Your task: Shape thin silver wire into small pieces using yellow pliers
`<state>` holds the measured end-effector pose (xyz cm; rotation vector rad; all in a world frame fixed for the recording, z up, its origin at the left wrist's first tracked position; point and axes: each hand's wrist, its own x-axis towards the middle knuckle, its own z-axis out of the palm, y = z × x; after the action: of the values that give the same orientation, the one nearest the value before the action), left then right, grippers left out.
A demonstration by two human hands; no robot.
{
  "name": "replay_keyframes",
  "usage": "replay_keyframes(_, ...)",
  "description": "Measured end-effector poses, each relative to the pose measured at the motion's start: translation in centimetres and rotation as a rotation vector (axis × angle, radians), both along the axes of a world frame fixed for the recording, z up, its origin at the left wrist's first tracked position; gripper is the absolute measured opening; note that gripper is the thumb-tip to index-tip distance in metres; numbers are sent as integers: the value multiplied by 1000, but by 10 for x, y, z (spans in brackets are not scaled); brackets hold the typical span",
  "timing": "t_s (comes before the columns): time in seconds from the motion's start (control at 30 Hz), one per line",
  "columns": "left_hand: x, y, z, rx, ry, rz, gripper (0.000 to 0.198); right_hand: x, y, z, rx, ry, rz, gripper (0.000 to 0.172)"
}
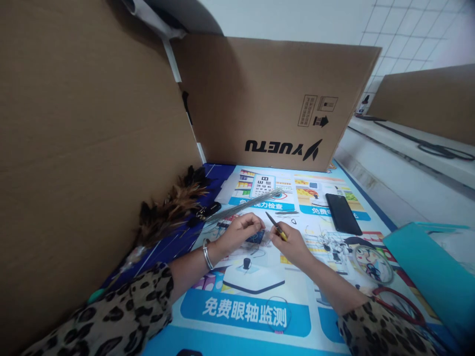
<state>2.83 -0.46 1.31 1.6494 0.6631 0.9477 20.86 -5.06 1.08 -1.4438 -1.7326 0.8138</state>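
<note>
My right hand grips yellow-handled pliers, their slim dark tip pointing up and to the left. Just to the left, my left hand has thumb and fingertips pinched together. What sits in that pinch is too small to make out. A small gap separates the two hands above the printed table cover. Beyond my left hand lies a long bundle of thin silvery wires, slanting up to the right. Short dark pieces lie past the pliers' tip.
Cardboard panels stand at the back and left. Brown feathers lie along the left. To the right are a black phone, tangled thin wires, a round clear dish, a red-handled tool and a turquoise box.
</note>
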Motion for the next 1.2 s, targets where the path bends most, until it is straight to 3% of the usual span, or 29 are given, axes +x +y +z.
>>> replay_keyframes(0.67,0,-1,-1,-67,-51,-65,21,0,0,2,-4,19,7,12)
replay_keyframes(1.2,2,-2,1,-98,-78,-31,21,-1,0,2,6,-10,4,14)
